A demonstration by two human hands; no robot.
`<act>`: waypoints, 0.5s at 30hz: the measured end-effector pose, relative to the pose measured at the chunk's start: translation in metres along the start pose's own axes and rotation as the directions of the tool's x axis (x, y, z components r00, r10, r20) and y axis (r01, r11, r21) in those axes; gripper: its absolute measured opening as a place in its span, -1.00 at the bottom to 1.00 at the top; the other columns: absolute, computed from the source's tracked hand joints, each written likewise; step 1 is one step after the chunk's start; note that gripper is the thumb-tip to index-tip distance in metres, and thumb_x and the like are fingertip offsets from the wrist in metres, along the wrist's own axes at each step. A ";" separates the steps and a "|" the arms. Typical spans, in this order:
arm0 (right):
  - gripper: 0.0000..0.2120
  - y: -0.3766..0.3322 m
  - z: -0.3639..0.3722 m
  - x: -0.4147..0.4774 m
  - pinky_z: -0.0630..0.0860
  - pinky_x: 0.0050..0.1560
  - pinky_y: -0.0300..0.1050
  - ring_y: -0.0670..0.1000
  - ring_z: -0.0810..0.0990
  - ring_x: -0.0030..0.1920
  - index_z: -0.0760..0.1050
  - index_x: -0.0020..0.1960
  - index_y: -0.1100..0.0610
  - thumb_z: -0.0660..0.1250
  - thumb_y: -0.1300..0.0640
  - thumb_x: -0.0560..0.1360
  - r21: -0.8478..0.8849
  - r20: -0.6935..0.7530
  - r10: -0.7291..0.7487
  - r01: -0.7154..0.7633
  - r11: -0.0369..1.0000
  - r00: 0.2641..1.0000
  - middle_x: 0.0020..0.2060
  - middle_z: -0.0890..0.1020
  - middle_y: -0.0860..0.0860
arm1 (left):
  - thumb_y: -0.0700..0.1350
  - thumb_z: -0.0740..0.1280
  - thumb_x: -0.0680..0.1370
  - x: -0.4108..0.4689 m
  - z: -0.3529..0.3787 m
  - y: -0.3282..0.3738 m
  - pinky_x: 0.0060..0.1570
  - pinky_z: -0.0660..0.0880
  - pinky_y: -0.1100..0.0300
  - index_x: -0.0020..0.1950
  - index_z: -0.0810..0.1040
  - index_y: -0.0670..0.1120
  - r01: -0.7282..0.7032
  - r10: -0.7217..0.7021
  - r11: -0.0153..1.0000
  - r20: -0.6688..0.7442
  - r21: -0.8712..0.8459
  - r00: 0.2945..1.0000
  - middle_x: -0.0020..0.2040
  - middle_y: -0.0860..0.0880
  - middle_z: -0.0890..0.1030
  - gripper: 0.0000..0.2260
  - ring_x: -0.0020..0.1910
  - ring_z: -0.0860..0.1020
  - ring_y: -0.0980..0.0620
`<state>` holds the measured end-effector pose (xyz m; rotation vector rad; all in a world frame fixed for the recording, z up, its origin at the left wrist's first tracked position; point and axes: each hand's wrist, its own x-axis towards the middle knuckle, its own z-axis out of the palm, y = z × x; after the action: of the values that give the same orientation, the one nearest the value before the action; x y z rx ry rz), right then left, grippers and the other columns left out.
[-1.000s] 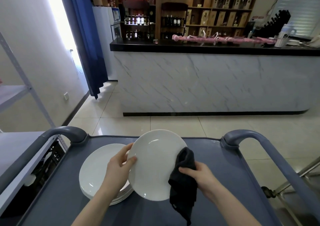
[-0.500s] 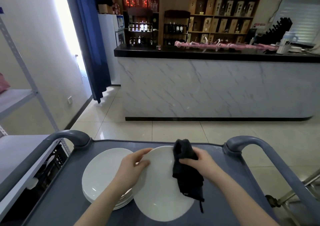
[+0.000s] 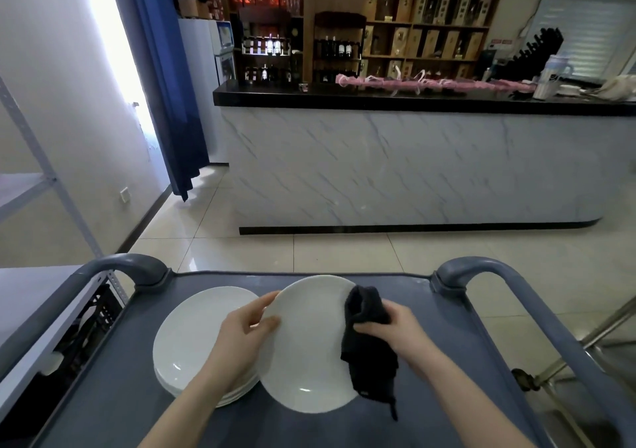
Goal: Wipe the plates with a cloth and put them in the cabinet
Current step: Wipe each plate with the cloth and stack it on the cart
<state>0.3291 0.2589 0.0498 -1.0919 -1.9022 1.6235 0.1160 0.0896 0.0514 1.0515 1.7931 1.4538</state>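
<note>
Black cloth (image 3: 368, 344) is bunched in the right hand (image 3: 395, 323), lower centre of the frame. The fingers curl around it and press it against the right side of a white plate (image 3: 309, 354), and a loose tail of fabric hangs past the plate's lower edge. The left hand (image 3: 246, 330) grips the same plate at its left rim, thumb on the upper face and fingers curled at the edge. The plate faces up towards the camera, above a grey-blue trolley worktop (image 3: 120, 396); whether it touches the surface cannot be told. Its left edge overlaps a stack of plates (image 3: 192, 337), also white, resting on the worktop just left of it. Two rounded grey handles (image 3: 137, 267) rise at the trolley's far corners. Beyond lies a pale tiled floor (image 3: 344, 251), then a marble-fronted bar (image 3: 413, 165) with a black top. Wooden shelves (image 3: 413, 17) of bottles and boxes fill the upper frame. A blue curtain (image 3: 165, 86) hangs at upper left.
</note>
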 end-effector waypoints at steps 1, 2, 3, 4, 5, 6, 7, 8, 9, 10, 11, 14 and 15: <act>-0.73 -0.008 -0.002 0.004 0.61 0.05 -0.09 0.01 0.68 0.00 0.63 0.04 0.12 0.54 0.25 0.36 -0.127 0.028 -0.033 0.037 0.991 0.999 -0.07 0.72 0.02 | -0.27 0.31 0.61 0.004 0.001 0.002 -0.04 0.54 0.31 0.12 0.64 0.39 -0.028 0.026 0.997 0.036 0.068 0.999 0.02 0.17 0.72 -0.52 0.02 0.66 0.18; -0.73 -0.015 -0.002 0.008 0.59 0.03 -0.14 -0.04 0.66 -0.02 0.62 0.02 0.08 0.55 0.21 0.35 -0.249 0.053 -0.067 0.078 0.965 0.996 -0.09 0.71 -0.03 | -0.26 0.31 0.61 0.008 0.003 0.005 -0.02 0.51 0.35 0.11 0.64 0.38 -0.056 0.046 0.989 0.080 0.135 0.996 0.02 0.23 0.71 -0.53 0.04 0.64 0.22; -0.75 -0.022 0.001 0.011 0.56 -0.01 -0.18 -0.09 0.64 -0.04 0.61 0.00 0.05 0.55 0.16 0.34 -0.346 0.076 -0.103 0.123 0.930 0.992 -0.11 0.70 -0.06 | -0.25 0.30 0.62 0.011 0.007 0.007 -0.01 0.49 0.39 0.12 0.64 0.37 -0.084 0.059 0.976 0.125 0.199 0.990 0.02 0.29 0.69 -0.54 0.06 0.62 0.27; -0.77 -0.028 0.004 0.012 0.53 -0.05 -0.20 -0.11 0.62 -0.06 0.60 -0.03 0.03 0.54 0.12 0.34 -0.407 0.096 -0.136 0.164 0.898 0.986 -0.13 0.69 -0.08 | -0.25 0.30 0.62 0.013 0.010 0.010 -0.01 0.47 0.42 0.12 0.63 0.36 -0.108 0.069 0.961 0.160 0.253 0.985 0.00 0.35 0.67 -0.56 0.06 0.60 0.31; -0.80 -0.032 0.009 0.013 0.51 -0.08 -0.21 -0.13 0.61 -0.08 0.59 -0.07 -0.01 0.53 0.10 0.35 -0.435 0.115 -0.166 0.200 0.878 0.979 -0.16 0.67 -0.10 | -0.24 0.30 0.62 0.014 0.014 0.010 -0.01 0.45 0.45 0.11 0.61 0.36 -0.126 0.076 0.950 0.180 0.287 0.981 -0.02 0.39 0.66 -0.56 0.06 0.59 0.33; -0.82 -0.034 0.012 0.013 0.49 -0.10 -0.22 -0.13 0.60 -0.09 0.57 -0.11 -0.08 0.52 0.09 0.36 -0.440 0.131 -0.192 0.231 0.868 0.973 -0.18 0.65 -0.12 | -0.23 0.31 0.62 0.014 0.017 0.008 -0.02 0.45 0.48 0.09 0.60 0.37 -0.137 0.084 0.944 0.183 0.300 0.980 -0.03 0.41 0.65 -0.57 0.05 0.59 0.35; -0.79 -0.034 0.015 0.012 0.47 -0.10 -0.22 -0.14 0.59 -0.10 0.54 -0.16 -0.15 0.51 0.10 0.37 -0.434 0.139 -0.219 0.258 0.863 0.966 -0.20 0.63 -0.15 | -0.22 0.32 0.62 0.013 0.018 0.005 -0.04 0.45 0.49 0.07 0.61 0.36 -0.139 0.092 0.948 0.171 0.286 0.981 -0.03 0.39 0.66 -0.59 0.04 0.59 0.34; -0.74 -0.034 0.015 0.010 0.46 -0.10 -0.22 -0.15 0.58 -0.12 0.51 -0.18 -0.21 0.51 0.11 0.38 -0.426 0.137 -0.242 0.278 0.861 0.961 -0.23 0.62 -0.18 | -0.19 0.35 0.62 0.012 0.018 0.002 -0.06 0.45 0.49 0.06 0.64 0.33 -0.134 0.098 0.959 0.151 0.251 0.984 -0.02 0.34 0.67 -0.64 0.04 0.60 0.32; -0.71 -0.032 0.014 0.008 0.47 -0.10 -0.21 -0.15 0.58 -0.13 0.50 -0.19 -0.23 0.51 0.14 0.39 -0.409 0.127 -0.255 0.285 0.867 0.959 -0.25 0.61 -0.19 | -0.16 0.37 0.61 0.010 0.017 -0.003 -0.06 0.45 0.48 0.06 0.66 0.29 -0.124 0.099 0.969 0.126 0.214 0.987 0.00 0.30 0.69 -0.70 0.04 0.61 0.30; -0.72 -0.030 0.012 0.006 0.49 -0.08 -0.19 -0.14 0.59 -0.14 0.51 -0.18 -0.20 0.52 0.16 0.39 -0.381 0.107 -0.257 0.278 0.882 0.960 -0.25 0.62 -0.18 | -0.14 0.39 0.60 0.008 0.014 -0.008 -0.07 0.46 0.47 0.07 0.67 0.26 -0.108 0.091 0.977 0.098 0.186 0.991 0.02 0.25 0.70 -0.74 0.03 0.62 0.29; -0.76 -0.026 0.009 0.004 0.51 -0.06 -0.16 -0.10 0.61 -0.13 0.55 -0.15 -0.13 0.52 0.17 0.39 -0.344 0.068 -0.253 0.261 0.902 0.965 -0.23 0.64 -0.15 | -0.13 0.40 0.59 0.007 0.011 -0.014 -0.07 0.48 0.44 0.07 0.66 0.24 -0.082 0.071 0.983 0.070 0.165 0.995 0.02 0.22 0.70 -0.76 0.02 0.63 0.27; -0.82 -0.006 0.005 -0.001 0.59 -0.02 -0.09 0.00 0.67 -0.07 0.62 -0.04 0.08 0.52 0.22 0.40 -0.075 -0.144 -0.176 0.167 0.983 0.974 -0.14 0.71 0.00 | -0.17 0.42 0.58 -0.001 0.006 -0.037 -0.04 0.57 0.24 0.06 0.65 0.14 0.086 -0.088 0.993 0.022 0.076 0.996 -0.01 0.08 0.72 -0.81 0.01 0.67 0.07; -0.82 0.002 0.007 -0.003 0.62 -0.04 -0.06 0.02 0.68 -0.08 0.63 -0.03 0.11 0.52 0.25 0.40 0.062 -0.220 -0.113 0.129 0.990 0.969 -0.12 0.72 0.05 | -0.21 0.41 0.59 -0.004 0.007 -0.044 -0.02 0.60 0.14 0.11 0.63 0.09 0.149 -0.150 0.989 0.026 0.018 0.988 0.00 0.04 0.73 -0.80 0.04 0.68 -0.02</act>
<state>0.3268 0.2521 0.0473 -1.0531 -1.7176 1.4350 0.1148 0.0863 0.0067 0.9194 1.8259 1.3305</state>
